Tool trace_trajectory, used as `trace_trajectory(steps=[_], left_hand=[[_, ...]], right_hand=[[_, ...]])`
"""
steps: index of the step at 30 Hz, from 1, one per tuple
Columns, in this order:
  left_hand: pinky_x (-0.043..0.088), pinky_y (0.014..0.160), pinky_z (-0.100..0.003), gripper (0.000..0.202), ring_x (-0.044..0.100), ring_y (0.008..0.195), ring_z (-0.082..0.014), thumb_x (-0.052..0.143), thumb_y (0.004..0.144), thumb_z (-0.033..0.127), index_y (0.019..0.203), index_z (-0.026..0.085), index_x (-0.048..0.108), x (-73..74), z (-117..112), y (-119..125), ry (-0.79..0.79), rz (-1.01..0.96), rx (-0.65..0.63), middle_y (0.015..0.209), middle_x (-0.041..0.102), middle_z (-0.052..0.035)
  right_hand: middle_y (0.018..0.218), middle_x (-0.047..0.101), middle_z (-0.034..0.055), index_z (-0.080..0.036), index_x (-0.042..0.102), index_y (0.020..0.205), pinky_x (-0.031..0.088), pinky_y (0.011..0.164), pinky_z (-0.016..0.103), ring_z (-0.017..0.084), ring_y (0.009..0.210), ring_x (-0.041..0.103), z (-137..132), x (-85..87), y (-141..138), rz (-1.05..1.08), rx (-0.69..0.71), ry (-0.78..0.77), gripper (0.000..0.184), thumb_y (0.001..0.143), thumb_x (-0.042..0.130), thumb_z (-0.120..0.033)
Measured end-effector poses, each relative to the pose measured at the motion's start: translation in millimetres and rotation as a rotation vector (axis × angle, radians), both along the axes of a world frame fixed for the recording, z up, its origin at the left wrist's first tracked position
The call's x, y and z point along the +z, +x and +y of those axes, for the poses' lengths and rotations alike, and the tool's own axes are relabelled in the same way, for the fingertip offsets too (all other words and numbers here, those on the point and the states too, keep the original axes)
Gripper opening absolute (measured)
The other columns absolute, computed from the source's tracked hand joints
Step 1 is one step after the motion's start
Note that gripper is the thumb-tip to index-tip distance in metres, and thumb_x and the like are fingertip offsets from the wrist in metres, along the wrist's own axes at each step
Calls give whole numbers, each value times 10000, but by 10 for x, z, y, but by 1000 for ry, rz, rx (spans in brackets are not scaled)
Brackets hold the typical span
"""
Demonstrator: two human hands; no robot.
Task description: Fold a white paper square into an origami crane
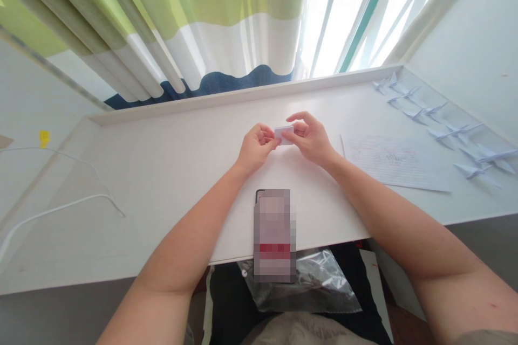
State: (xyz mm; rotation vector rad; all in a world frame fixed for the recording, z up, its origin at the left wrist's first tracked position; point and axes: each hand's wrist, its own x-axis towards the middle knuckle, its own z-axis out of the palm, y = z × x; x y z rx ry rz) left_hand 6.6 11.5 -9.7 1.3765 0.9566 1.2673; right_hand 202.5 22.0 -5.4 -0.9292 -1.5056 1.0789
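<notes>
Between my hands, above the white desk [174, 172], is a small folded piece of white paper [283, 132]. My left hand [256, 145] pinches its left end between thumb and fingers. On its right side my right hand [311, 137] grips it, thumb pressed on the front and the index finger raised off it. The paper's back and part of its lower edge are hidden by my fingers. Nearer to me, a phone [274, 232] with a blurred screen lies at the desk's front edge.
Several folded paper cranes [449, 132] stand in rows along the right wall. Left of them lies a printed sheet [392, 161]. A white cable [60, 207] curves over the left end. A clear plastic bag [324, 285] rests on my lap. A curtain [202, 11] hangs behind the desk.
</notes>
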Motion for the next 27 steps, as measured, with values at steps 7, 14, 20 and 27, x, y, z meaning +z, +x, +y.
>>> trace_trajectory(steps=[7, 14, 20, 27], left_hand=[[617, 785, -272, 157, 761, 901, -156, 812, 949, 219, 951, 228, 656, -54, 42, -79, 274, 254, 212, 957, 772, -7], [634, 850, -289, 98, 727, 943, -145, 633, 1075, 163, 1059, 244, 685, -100, 38, -138, 727, 486, 163, 998, 727, -5], [618, 913, -323, 87, 743, 982, -168, 633, 1107, 255, 1073, 250, 713, -67, 7, -135, 712, 484, 175, 1024, 742, -32], [599, 946, -340, 205, 759, 1046, -205, 636, 1108, 399, 989, 268, 740, 27, -70, -106, 618, 468, 155, 1066, 783, -62]], right_hand=[[858, 723, 26, -250, 681, 836, 581, 832, 429, 223, 863, 692, 11, 118, 45, -104, -226, 140, 272, 871, 796, -493], [825, 742, 37, -230, 742, 799, 574, 794, 388, 205, 820, 677, 4, 170, 70, 5, -65, -186, 187, 756, 844, -380], [732, 701, 28, -217, 751, 806, 578, 737, 378, 160, 664, 623, -7, 214, 108, 120, 59, -351, 168, 740, 877, -307], [734, 710, 67, -207, 709, 716, 594, 699, 381, 171, 642, 634, 6, 182, 129, 98, 93, -393, 221, 755, 888, -331]])
